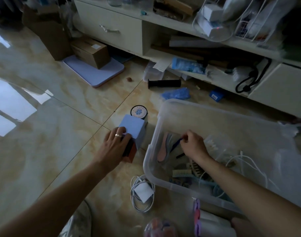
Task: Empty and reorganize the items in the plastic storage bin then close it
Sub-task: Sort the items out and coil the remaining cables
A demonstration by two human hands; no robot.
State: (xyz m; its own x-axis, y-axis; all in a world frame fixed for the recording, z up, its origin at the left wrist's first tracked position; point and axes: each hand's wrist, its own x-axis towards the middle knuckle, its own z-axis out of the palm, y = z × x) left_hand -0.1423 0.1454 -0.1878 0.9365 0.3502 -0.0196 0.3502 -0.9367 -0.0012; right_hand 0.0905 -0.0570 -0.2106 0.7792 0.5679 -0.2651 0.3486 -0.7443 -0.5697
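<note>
The clear plastic storage bin (pixel 163 139) stands open on the tiled floor at the right, with a shoe insole (pixel 165 147), combs (pixel 189 170) and white cables (pixel 245 161) inside. My right hand (pixel 192 144) is inside the bin, pinching a thin dark blue stick (pixel 176 143). My left hand (pixel 116 142) rests on a dark red box (pixel 130 152), fingers touching a light blue box (pixel 133 128) on the floor left of the bin. A round black-rimmed tin (pixel 139 112) sits behind the blue box.
A coiled white charger (pixel 142 192) lies by the bin's near left corner. A black handle grip (pixel 164 82), blue packets (pixel 176 94) and cardboard boxes (pixel 91 52) lie near the cluttered white cabinet (pixel 112 29). Purple and pink items (pixel 196 214) sit at the bottom edge.
</note>
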